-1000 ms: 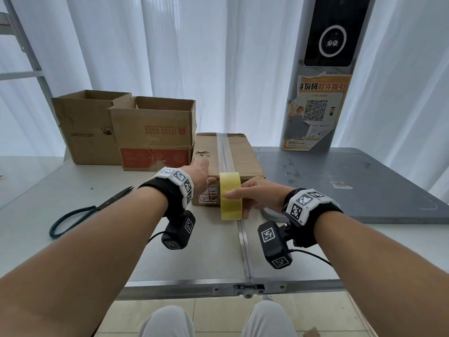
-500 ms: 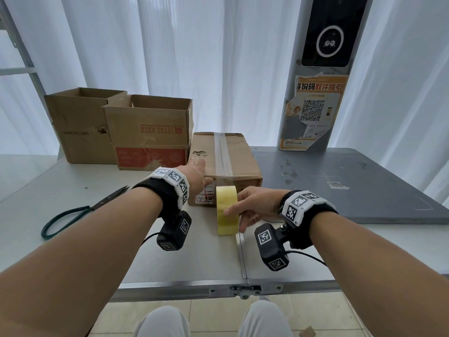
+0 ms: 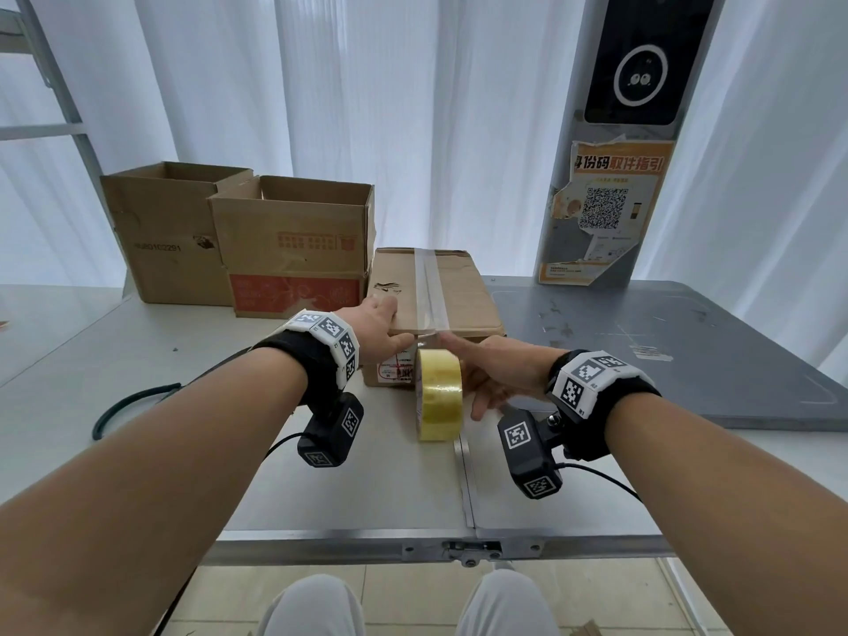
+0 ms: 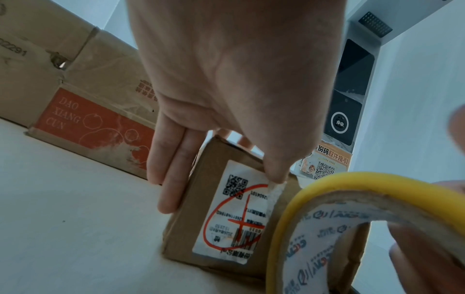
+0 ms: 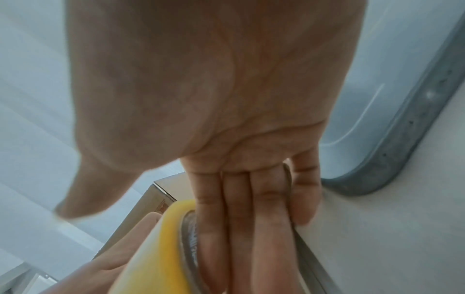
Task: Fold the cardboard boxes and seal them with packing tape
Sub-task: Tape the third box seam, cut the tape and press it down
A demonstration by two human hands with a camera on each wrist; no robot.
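Observation:
A small closed cardboard box (image 3: 463,296) lies mid-table with a clear tape strip (image 3: 430,286) along its top seam. My left hand (image 3: 381,330) rests on its near left corner. In the left wrist view the left hand's fingers (image 4: 171,179) lie straight along the box (image 4: 186,228) side while the thumb presses the tape end onto the labelled front. A yellow tape roll (image 3: 438,399) stands on edge on the table just before the box. My right hand (image 3: 491,374) lays straight fingers (image 5: 241,228) flat against the roll (image 5: 156,248) side, thumb spread away.
Two open cardboard boxes (image 3: 170,231) (image 3: 293,245) stand at the back left. Green-handled scissors (image 3: 133,401) lie at the left, partly behind my left forearm. A grey board (image 3: 688,351) covers the right side. A pillar with a poster (image 3: 605,213) rises behind it.
The roll has come down from the box's front edge onto the table. My right hand's fingers have straightened against its side. My left hand stays on the box.

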